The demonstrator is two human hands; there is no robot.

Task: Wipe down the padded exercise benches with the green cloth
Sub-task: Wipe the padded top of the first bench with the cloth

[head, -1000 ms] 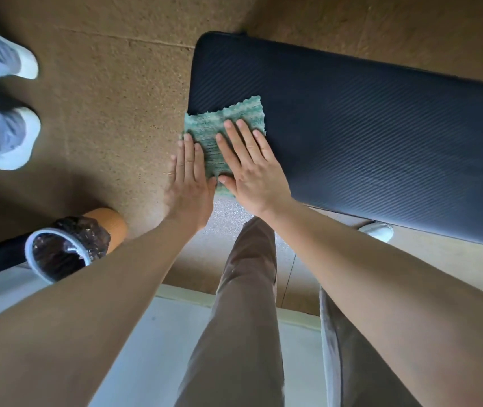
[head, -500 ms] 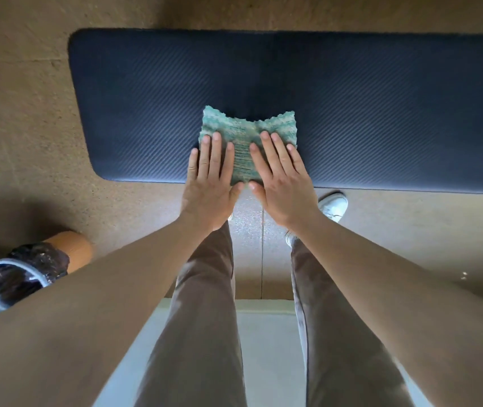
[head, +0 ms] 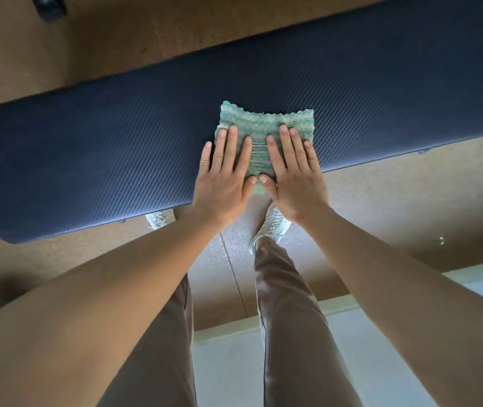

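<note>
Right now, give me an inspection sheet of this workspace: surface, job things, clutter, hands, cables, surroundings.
Surface: dark padded bench, ribbed cover, running across the view.
Job's things: green cloth spread flat on the bench, near its front edge.
Clutter: nothing seen.
Grippers: left hand and right hand side by side, fingers straight, pressing on the cloth.
Cables: nothing seen.
Surroundings: brown speckled floor; white shoes below the bench edge; dark object at top left, cropped, cannot identify.
</note>
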